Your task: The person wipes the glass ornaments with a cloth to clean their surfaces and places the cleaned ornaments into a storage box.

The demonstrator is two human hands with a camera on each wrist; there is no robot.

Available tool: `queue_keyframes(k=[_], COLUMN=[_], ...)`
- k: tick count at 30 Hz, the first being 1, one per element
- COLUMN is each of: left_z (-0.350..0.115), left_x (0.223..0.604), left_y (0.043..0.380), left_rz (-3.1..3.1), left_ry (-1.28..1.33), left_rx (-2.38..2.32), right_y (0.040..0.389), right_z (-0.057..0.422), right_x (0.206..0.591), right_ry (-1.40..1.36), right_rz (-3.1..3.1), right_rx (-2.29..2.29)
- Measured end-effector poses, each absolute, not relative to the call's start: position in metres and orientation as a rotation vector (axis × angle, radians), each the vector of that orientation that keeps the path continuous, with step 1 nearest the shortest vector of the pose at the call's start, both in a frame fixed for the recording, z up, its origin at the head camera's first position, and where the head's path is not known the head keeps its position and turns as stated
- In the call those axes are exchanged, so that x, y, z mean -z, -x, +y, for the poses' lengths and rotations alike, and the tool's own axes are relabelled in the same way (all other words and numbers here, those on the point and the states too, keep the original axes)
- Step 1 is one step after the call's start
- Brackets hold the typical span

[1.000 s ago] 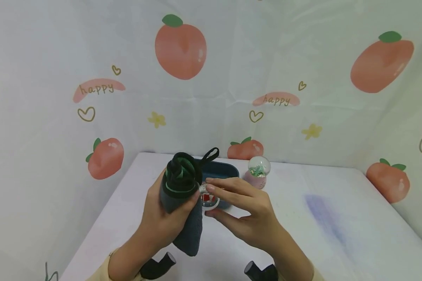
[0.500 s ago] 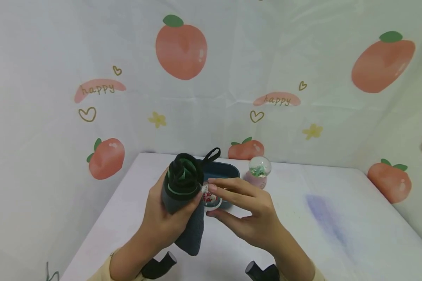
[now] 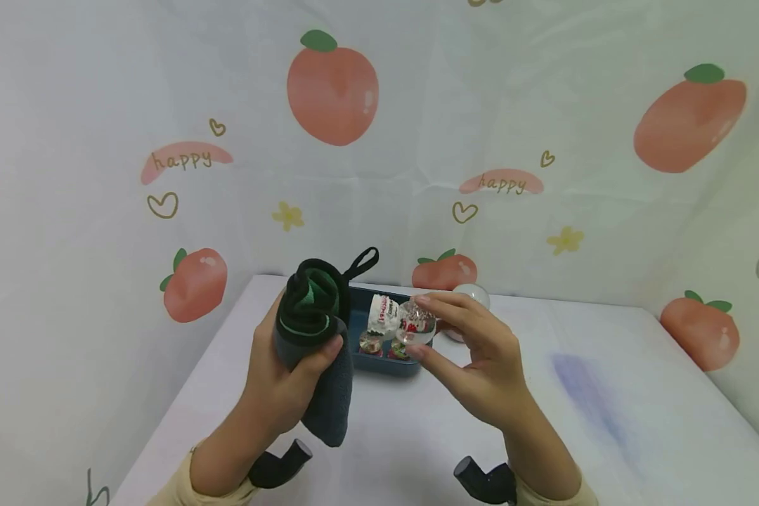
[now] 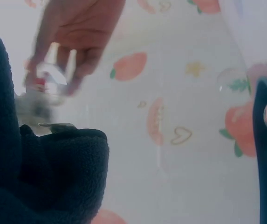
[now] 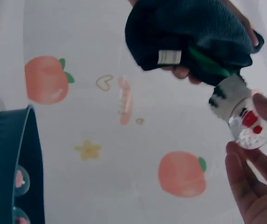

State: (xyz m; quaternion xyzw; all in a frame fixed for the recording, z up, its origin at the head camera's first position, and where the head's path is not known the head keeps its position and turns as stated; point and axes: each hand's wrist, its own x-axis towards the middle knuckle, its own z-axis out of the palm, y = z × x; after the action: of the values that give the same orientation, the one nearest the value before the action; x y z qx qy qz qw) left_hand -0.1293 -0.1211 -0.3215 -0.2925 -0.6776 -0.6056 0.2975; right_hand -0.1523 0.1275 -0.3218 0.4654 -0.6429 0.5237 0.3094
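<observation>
Ok so the snow globe [image 3: 402,320] has just come out from behind the towel [image 3: 334,404]; there's a gap between them now, which I'd read as a pause in the towel work. Right hand [image 3: 483,358] pinches the globe, base end [image 3: 384,315] pointing at the left hand [image 3: 281,386], which is wrapped round the towel. Tray [image 3: 382,365] sits beyond both hands. Right wrist cam catches a white tag [image 5: 169,57] near the left fingertips; the head view misses it.

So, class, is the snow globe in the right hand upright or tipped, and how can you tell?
Tipped: in the head view, the snow globe has its white base beside its glass dome, not under it.
</observation>
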Motion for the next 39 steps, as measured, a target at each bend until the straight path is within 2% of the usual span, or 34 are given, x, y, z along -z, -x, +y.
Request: queue_keyframes(k=[9,19,39], left_z=[-0.132,-0.138,-0.140], left_x=[0.319,0.320,0.316], left_y=[0.134,0.136,0.138], left_rz=[-1.787,-1.798,-1.829], left_ry=[0.812,0.823,0.789], left_rx=[1.627,1.667,1.644], right_y=[0.192,0.238,0.268], right_z=[0.104,0.055,0.026], right_x=[0.354,0.388,0.412], right_ry=[-0.960,-0.937,-0.866], right_rz=[-2.109,-2.414,-2.736], right_rx=[-1.298,-1.224,-0.878])
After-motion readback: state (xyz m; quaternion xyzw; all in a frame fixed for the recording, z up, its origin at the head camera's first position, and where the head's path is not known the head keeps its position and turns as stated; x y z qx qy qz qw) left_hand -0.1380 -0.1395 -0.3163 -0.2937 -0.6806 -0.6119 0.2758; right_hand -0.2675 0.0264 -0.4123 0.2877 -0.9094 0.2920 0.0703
